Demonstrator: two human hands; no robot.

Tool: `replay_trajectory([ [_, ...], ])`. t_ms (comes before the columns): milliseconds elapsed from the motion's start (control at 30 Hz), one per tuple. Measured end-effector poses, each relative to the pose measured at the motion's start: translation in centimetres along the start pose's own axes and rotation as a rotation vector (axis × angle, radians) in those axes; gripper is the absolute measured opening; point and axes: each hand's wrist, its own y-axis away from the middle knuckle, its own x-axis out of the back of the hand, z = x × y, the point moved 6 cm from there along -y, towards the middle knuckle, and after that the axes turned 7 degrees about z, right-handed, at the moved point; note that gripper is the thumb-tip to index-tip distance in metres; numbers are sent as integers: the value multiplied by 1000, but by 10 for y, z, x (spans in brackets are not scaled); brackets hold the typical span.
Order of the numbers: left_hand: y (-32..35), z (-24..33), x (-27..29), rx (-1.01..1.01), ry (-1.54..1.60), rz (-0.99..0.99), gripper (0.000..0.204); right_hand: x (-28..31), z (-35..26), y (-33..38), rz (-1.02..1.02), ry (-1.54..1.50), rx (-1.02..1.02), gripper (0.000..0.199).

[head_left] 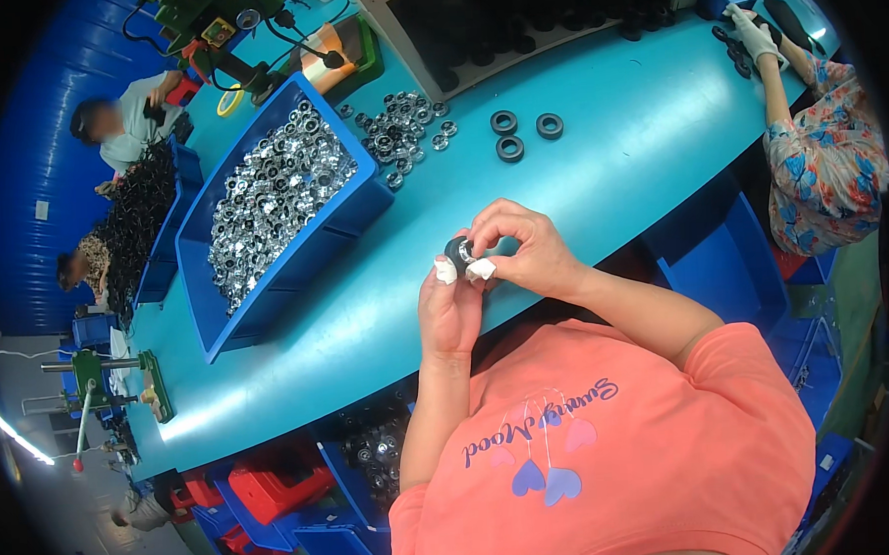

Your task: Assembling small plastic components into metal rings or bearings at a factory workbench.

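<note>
Just above the table's near edge, my left hand (450,312) grips a small black toy tyre (454,248) with its fingers closed around it. My right hand (531,252) pinches the same tyre from the right, where a shiny silver wheel hub (466,249) shows against the black ring. How far the hub sits inside the tyre cannot be made out. White wrapping covers a fingertip on each hand. Beyond the hands lie three loose black tyres (509,149). Many silver hubs (398,124) are scattered on the table further left.
A large blue bin (295,269) full of silver hubs stands left on the turquoise table (647,140). Green machines (221,34) stand at the far left, and a grey-framed box (544,60) with black tyres at the back. A gloved co-worker (821,152) sits at the right.
</note>
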Motion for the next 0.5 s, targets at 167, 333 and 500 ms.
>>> replay_trajectory([
  [167, 0, 3, 5, -64, -152, 101, 50, -1, 4, -2, -9, 45, -94, 26],
  [333, 1, 5, -5, -162, -384, 110, 49, -2, -2, -3, -41, 142, -36, 29],
  [500, 0, 5, -4, -184, -443, 137, 47, -6, -3, 0, -37, 214, 85, 30],
])
